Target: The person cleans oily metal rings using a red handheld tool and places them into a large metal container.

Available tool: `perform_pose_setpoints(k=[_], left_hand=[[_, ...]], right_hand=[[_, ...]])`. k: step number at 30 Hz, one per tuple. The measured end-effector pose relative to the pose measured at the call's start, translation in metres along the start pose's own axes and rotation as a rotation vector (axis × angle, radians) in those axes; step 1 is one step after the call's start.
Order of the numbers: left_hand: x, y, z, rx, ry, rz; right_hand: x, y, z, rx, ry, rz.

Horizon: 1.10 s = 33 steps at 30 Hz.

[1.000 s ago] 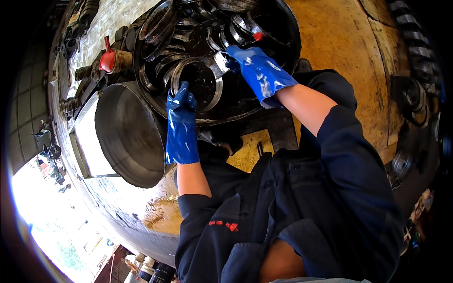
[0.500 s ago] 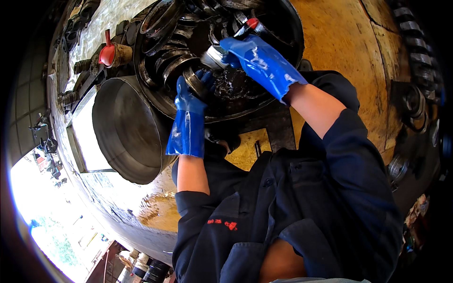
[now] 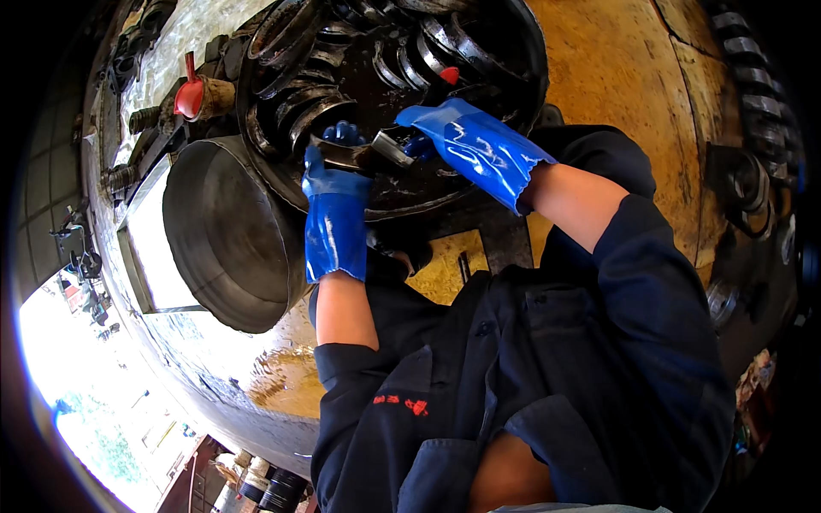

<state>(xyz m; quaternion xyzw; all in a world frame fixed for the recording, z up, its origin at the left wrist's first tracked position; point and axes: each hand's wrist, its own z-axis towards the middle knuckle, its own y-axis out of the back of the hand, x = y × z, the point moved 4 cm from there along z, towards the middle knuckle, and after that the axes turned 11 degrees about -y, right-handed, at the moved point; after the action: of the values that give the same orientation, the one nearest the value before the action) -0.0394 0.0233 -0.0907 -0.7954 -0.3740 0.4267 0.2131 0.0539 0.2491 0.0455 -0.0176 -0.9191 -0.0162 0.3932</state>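
Note:
Both my hands wear blue rubber gloves over a round black basin [image 3: 539,51] of dark liquid. My left hand [image 3: 335,178] is closed around a curved metal half ring [image 3: 339,155], held level near the basin's near edge. In my right hand [image 3: 453,132] is a flat brush [image 3: 392,148] with a silver metal band. Its red handle end [image 3: 449,75] shows beyond the glove; the middle of the handle is hidden. The brush's dark end lies against the right end of the half ring. Several similar curved half rings [image 3: 316,115] lie in the basin.
A deep grey metal drum [image 3: 231,239] leans open beside the basin on the left. Past it stand a small tub [image 3: 218,100] with a red scoop [image 3: 189,96] and blackened metal parts. The yellow-brown surface [image 3: 616,77] is on the right, with a row of metal rings [image 3: 757,94] beyond.
My right hand has come down and nearer with the brush, its red end moving along. The half ring has turned from upright to level in my left hand, and the brush now meets it.

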Motion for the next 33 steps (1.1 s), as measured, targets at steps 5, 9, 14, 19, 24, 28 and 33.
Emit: perform_pose_setpoints(k=[5, 9, 14, 19, 24, 28, 33], left_hand=[[-0.03, 0.013, 0.002, -0.151, -0.123, 0.127], [-0.034, -0.01, -0.023, -0.12, -0.115, 0.054], [-0.056, 0.009, -0.017, 0.024, 0.065, 0.048], [-0.048, -0.01, -0.035, 0.003, 0.071, 0.13], [-0.04, -0.011, -0.036, 0.021, 0.025, 0.399], [-0.027, -0.002, -0.024, -0.047, 0.039, 0.439], [-0.021, -0.021, -0.041, 0.086, 0.025, 0.461]], right_hand=[[0.014, 0.006, -0.013, 0.109, -0.207, -0.079], [-0.022, 0.016, 0.054, -0.087, -0.139, -0.169], [-0.048, 0.003, 0.11, -0.23, -0.015, -0.061], [-0.056, -0.005, 0.113, -0.252, 0.026, -0.12], [-0.007, 0.009, 0.071, 0.012, 0.072, 0.176], [0.017, -0.012, 0.076, 0.117, 0.409, 0.052], [0.011, -0.007, 0.09, 0.004, 0.285, -0.004]])
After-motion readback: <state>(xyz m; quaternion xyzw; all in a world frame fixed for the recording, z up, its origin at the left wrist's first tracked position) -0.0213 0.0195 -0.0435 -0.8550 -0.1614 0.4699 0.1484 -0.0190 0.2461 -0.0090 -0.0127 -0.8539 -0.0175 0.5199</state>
